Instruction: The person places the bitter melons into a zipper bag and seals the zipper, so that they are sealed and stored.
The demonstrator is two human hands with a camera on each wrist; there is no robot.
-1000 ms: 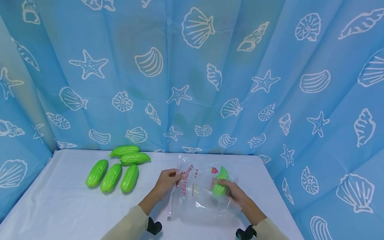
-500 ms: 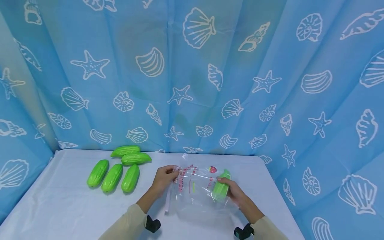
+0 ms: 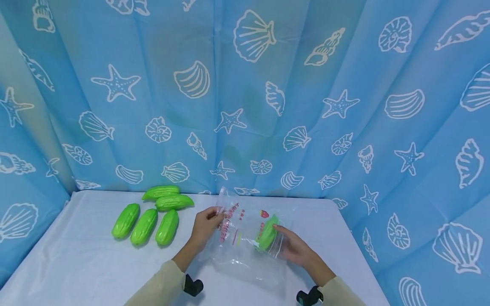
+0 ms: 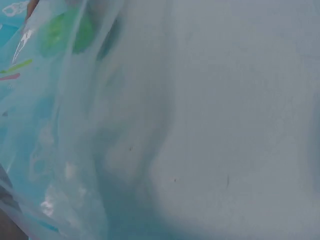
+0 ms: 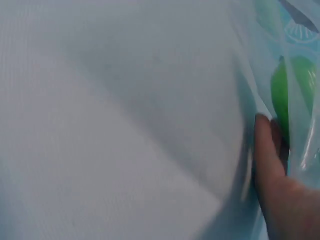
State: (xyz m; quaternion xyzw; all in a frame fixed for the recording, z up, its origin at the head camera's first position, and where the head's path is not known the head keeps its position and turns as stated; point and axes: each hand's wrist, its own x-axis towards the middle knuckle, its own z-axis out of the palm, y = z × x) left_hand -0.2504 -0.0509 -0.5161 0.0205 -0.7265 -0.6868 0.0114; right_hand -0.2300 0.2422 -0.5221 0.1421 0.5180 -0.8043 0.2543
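A clear plastic bag (image 3: 245, 261) with red lettering and a strawberry print is held up over the table between both hands. My left hand (image 3: 206, 224) pinches its left side between thumb and fingers. Toward the bag's right side is one green, ribbed bitter melon (image 3: 267, 233), leaning to the right at its top. At its right edge, my right hand (image 3: 296, 250) grips it, thumb in front and fingers mostly hidden behind. The right wrist view has the thumb (image 5: 266, 150) close beside the green melon (image 5: 282, 95). In the left wrist view, the melon (image 4: 65, 32) shows blurred through the film.
Left of the bag, several more bitter melons (image 3: 143, 227) lie on the white-covered table (image 3: 76, 263), two of them at the back. A blue curtain (image 3: 245, 106) with white seashell prints surrounds the table's back and sides.
The bitter melon has shifted left within the bag and tilted more. My right hand has moved slightly left, and my left hand has moved left and a little up with the bag's side.
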